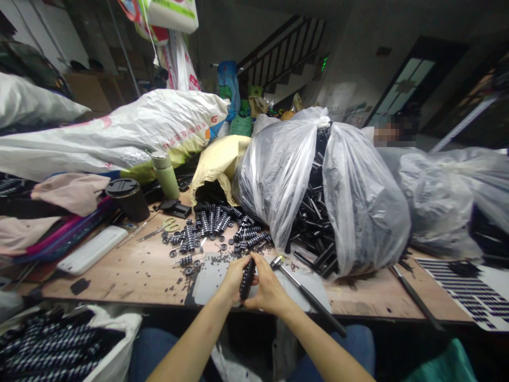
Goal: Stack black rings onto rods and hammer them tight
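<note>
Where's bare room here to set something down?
Nearly bare wood lies between the hammer and the long tool at right. Crowded: beyond the left hand, with striped pieces and the yellow bag; behind the hammer, a plastic bag.

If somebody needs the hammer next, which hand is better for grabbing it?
Probably the right hand. The hammer lies on that side, close to it, while the left hand is farther away. Both hands are on the black part, so the right must let go first.
</note>
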Demonstrator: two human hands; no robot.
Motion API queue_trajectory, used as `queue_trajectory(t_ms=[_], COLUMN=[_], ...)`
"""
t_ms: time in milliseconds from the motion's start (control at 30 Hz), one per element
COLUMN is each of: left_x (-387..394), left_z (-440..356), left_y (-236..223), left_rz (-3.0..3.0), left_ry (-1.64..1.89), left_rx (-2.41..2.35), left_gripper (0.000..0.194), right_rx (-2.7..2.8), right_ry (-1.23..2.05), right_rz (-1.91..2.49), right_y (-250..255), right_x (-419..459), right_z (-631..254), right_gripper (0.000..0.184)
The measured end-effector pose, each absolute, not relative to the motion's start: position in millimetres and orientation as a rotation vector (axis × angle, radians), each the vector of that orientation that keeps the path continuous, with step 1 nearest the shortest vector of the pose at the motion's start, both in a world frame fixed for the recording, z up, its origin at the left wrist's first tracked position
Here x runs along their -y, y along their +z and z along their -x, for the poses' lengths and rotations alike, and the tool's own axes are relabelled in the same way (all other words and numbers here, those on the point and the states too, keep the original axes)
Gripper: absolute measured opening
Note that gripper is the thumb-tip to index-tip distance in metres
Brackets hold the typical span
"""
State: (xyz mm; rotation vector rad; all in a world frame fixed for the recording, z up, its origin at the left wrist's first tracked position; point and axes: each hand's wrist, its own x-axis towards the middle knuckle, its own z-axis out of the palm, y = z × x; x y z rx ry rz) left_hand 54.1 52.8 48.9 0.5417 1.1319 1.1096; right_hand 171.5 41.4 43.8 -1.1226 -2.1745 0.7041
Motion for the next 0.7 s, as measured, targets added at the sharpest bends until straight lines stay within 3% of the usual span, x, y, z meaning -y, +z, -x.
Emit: queue_trajectory(t_ms=[167, 233, 333, 367, 467, 700], left_x=[-39.6, -35.2, -34.1, -34.6, -36.1, -34.9], left_z=[-58.2, -59.8, -55.9, -53.0, -43.3, -38.9], left_y=[22.3, 8.0, -6.3, -8.0, -5.6, 4.5], left_rz=[-1.5, -1.859, -2.269, -2.394, -2.682, -2.811], left_ry=[1.21, 1.116, 0.927, 0.873, 0.721, 0.576], left_rx=[-1.378, -1.453, -1.438, -1.41, -1.353, -1.448], left_gripper=[0.035, 0.043, 0.039, 0.037, 0.034, 0.032], right_rx=[2.131, 2.152, 2.132, 2.095, 2.028, 1.926], right_ry=[0.528, 0.446, 0.222, 0.116, -0.152, 0.413], right_rz=[1.273, 1.324, 1.514, 1.625, 2.01, 1.867], right_y=[23.7, 16.2, 10.4, 9.9, 12.3, 27.1], right_x=[-38.8, -36.4, -28.1, -24.5, -13.2, 16.1], right_z=[-168.2, -174.1, -202.9, -217.0, -258.6, -263.9], right_gripper=[0.085, 0.078, 0.071, 0.065, 0.02, 0.037])
